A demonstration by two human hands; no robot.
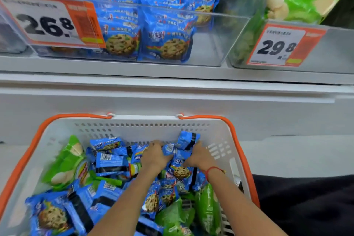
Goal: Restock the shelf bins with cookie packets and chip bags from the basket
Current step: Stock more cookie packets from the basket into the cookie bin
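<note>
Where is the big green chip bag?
In the basket, against its left wall lies the green chip bag, beside the blue cookie packets.

Place: a shop, a snack aisle.
Landmark: white shelf point(172, 74).
On the shelf: clear bins point(210, 44) of blue cookie packets point(120, 42) and green bags point(298, 4).
Bin fronts: orange price tags point(53, 23) reading 26.8 and 29.8.
Below the shelf: orange-handled shopping basket point(134, 126).

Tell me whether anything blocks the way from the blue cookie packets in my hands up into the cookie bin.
Nothing visible does: the cookie bin is open-topped, with free room on its right side above the cookie packets.
</note>
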